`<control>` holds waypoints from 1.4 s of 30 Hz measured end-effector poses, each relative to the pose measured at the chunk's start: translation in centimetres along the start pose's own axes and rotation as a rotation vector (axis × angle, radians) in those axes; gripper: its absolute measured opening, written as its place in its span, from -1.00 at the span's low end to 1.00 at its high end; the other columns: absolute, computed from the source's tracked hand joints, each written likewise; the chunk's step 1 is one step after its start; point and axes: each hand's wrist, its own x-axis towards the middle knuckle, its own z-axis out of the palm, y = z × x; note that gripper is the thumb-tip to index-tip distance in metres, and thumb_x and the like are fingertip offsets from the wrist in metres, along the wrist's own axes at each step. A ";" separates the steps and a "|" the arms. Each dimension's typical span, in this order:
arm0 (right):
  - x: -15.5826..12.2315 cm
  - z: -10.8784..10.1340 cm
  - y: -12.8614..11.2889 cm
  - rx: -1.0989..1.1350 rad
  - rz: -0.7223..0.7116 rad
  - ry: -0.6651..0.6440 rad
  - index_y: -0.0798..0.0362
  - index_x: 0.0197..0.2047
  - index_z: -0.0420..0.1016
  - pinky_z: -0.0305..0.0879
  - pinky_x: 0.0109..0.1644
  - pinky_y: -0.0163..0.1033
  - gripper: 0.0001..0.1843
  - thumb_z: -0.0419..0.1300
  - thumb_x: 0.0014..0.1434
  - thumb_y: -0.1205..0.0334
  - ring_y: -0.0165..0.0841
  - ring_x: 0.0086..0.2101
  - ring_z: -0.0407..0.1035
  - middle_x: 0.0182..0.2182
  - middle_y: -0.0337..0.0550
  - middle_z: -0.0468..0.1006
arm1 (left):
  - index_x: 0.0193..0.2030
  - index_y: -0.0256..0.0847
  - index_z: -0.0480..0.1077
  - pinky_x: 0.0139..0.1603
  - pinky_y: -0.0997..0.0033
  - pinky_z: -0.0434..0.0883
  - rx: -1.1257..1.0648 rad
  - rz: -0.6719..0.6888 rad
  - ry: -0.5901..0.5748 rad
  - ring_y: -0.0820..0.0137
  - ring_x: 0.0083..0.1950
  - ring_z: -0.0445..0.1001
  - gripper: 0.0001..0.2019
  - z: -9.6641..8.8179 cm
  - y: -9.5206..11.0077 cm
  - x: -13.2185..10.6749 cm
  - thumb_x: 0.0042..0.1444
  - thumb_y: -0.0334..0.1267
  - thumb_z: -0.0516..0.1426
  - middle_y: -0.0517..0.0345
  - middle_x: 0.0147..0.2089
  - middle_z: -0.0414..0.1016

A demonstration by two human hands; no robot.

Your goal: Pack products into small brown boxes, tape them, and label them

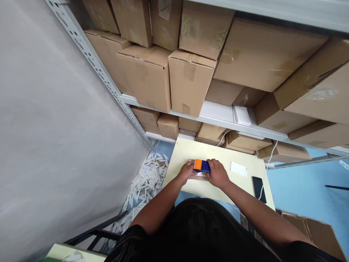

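Both of my hands meet over the near middle of a pale yellow table (188, 149). Between them is a small orange and dark blue object (202, 166) whose exact kind I cannot make out. My right hand (217, 173) is closed on its blue end. At the orange end, my left hand (187, 171) has its fingers curled, gripping the edge of a flat brown box (198, 178) that lies under the object. A bit of white shows on the box below the object. My fingertips are partly hidden.
Right of my hands lie a white card (239, 169) and a black phone (259, 189) crossed by a white cable (268, 163). Shelves of cardboard boxes (191, 82) rise behind the table. White paper strips (145, 180) cover the floor at left, beside a grey wall (68, 127).
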 end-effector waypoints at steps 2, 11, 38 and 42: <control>-0.1 -0.1 0.1 -0.014 -0.007 -0.011 0.13 0.23 0.32 0.25 0.07 0.00 -0.42 0.21 0.14 0.24 -0.03 -0.08 0.30 -0.04 0.11 0.45 | 0.00 -0.22 0.44 0.01 0.18 0.59 0.015 0.017 0.006 0.22 -0.03 0.63 -0.61 0.0 -0.1 -0.1 0.25 0.06 0.17 -0.07 0.03 0.60; -0.2 -0.4 0.5 -0.113 -0.107 -0.178 0.08 0.38 0.23 0.21 0.11 -0.02 -0.28 0.23 0.19 0.13 -0.03 -0.02 0.31 0.03 0.11 0.45 | -0.13 -0.19 0.40 -0.49 0.35 0.53 0.263 0.100 0.125 0.34 -0.51 0.55 -0.63 -0.4 -1.0 -0.8 0.31 0.11 0.06 0.15 -0.46 0.53; -0.5 -2.3 1.4 -0.255 -0.075 -0.296 0.12 0.34 0.24 0.16 0.05 -0.05 -0.33 0.23 0.21 0.10 -0.04 -0.03 0.31 0.05 0.14 0.45 | 0.48 -0.30 0.11 0.52 0.06 0.06 1.222 0.752 0.153 0.18 0.58 -0.04 -0.44 -4.3 -2.5 -0.5 0.37 -0.25 -0.11 -0.10 0.53 0.10; -0.2 -2.3 1.5 -0.247 -0.061 -0.307 0.12 0.36 0.22 0.18 0.03 -0.05 -0.31 0.22 0.21 0.10 -0.03 -0.04 0.32 0.06 0.17 0.45 | 0.52 -0.39 0.00 0.53 -0.06 0.00 1.485 0.860 0.098 0.07 0.60 -0.16 -0.36 -2.7 -3.6 -0.7 0.38 -0.14 -0.07 -0.17 0.57 -0.04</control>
